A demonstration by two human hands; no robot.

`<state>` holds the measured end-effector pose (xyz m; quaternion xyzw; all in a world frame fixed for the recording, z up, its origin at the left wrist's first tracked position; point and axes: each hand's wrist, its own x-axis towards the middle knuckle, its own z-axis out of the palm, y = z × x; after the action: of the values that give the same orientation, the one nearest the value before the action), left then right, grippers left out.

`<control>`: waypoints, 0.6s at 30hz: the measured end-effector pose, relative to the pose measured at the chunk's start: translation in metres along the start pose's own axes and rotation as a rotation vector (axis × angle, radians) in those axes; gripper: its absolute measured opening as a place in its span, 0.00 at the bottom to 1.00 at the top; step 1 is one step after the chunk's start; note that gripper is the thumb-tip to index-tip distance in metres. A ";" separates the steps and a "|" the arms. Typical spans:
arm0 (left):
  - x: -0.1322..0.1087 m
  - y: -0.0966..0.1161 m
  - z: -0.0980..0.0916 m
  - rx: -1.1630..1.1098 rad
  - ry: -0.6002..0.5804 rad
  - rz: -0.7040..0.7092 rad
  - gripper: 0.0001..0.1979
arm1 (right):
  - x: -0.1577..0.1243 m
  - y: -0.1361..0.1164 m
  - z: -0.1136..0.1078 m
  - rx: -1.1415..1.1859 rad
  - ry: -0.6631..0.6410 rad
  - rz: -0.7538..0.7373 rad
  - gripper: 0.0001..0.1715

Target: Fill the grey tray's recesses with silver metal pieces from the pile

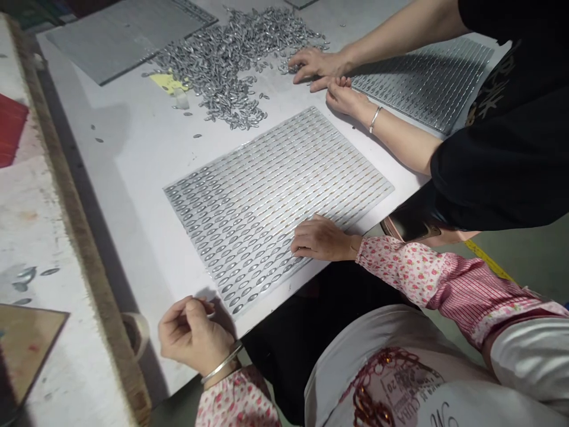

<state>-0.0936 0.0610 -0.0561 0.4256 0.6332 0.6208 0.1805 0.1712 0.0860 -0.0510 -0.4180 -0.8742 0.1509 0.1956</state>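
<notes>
A flat clear sheet (288, 178) with rows of slots lies on the white table in front of me. Small silver-grey pointed ovals (237, 308) fill slots along its left side and near edge; the other slots look pale. My right hand (323, 238) rests on the near edge of the sheet, fingers curled down and pressed together; whatever is under the fingertips is hidden. Off the sheet's near left corner, my left hand (195, 332) is raised with thumb and fingers closed. I cannot make out anything between them.
A loose heap of the same ovals (240, 53) lies beyond the sheet, beside a grey board (128, 35) and yellow scrap (166, 82). A co-worker's hands (320, 68) work at a filled sheet (427, 83) on the right. A wooden edge (75, 219) runs along the left.
</notes>
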 end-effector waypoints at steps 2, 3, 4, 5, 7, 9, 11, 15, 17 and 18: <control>0.000 0.000 0.000 0.006 0.000 -0.002 0.05 | 0.000 -0.001 0.000 0.018 -0.002 0.002 0.15; 0.000 0.000 -0.001 0.005 0.000 -0.006 0.05 | 0.000 -0.001 0.000 0.026 0.000 0.007 0.15; -0.001 0.000 -0.001 0.002 -0.001 -0.011 0.04 | 0.000 -0.001 0.000 0.033 0.003 0.012 0.15; -0.001 0.001 -0.001 -0.003 0.000 -0.016 0.04 | -0.001 -0.001 0.000 0.039 0.007 0.016 0.15; -0.001 0.000 -0.002 -0.015 0.003 -0.025 0.04 | -0.002 -0.001 0.000 0.052 0.016 0.023 0.14; -0.001 0.000 -0.003 -0.020 0.006 -0.031 0.05 | -0.003 0.000 0.001 0.059 0.027 0.028 0.14; -0.002 0.000 -0.003 -0.020 0.011 -0.036 0.05 | -0.003 0.000 0.001 0.056 0.034 0.025 0.14; -0.002 0.000 -0.003 -0.013 0.017 -0.051 0.05 | -0.003 -0.001 0.001 0.009 0.016 -0.019 0.15; -0.002 0.000 -0.004 -0.009 0.013 -0.063 0.06 | -0.002 -0.002 0.000 -0.004 0.007 -0.034 0.15; -0.002 -0.001 -0.005 -0.005 0.010 -0.068 0.06 | -0.002 -0.002 0.000 -0.001 0.002 -0.031 0.15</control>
<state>-0.0966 0.0569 -0.0563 0.4003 0.6467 0.6179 0.1993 0.1707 0.0828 -0.0508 -0.4049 -0.8804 0.1468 0.1985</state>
